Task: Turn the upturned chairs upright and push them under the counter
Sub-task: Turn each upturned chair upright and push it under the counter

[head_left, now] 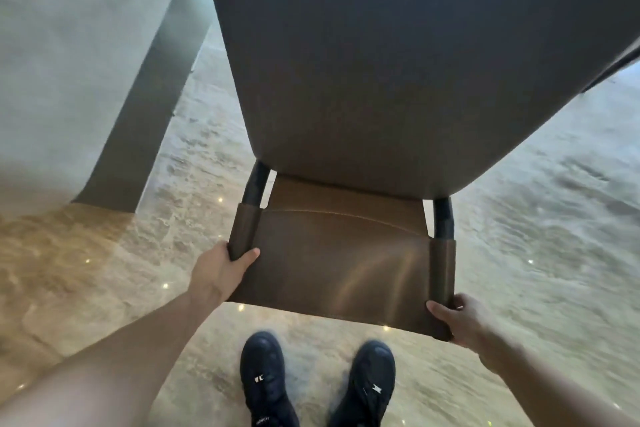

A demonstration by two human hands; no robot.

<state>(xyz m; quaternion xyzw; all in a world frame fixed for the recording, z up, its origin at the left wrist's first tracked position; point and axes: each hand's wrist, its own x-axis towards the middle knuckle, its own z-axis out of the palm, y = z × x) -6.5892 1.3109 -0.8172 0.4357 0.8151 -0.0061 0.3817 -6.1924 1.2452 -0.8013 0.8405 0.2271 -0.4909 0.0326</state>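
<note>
While both hands grip its backrest corners: brown leather chair (341, 253) w/ black frame, blurred.

Both hands grip brown chair (346, 149) by its backrest's bottom corners, left hand (221, 270) on left, right hand (460, 321) on right, seat far, dark shoes (266, 378) near on glossy marble floor (536, 218), counter (69, 62) far left.
</note>
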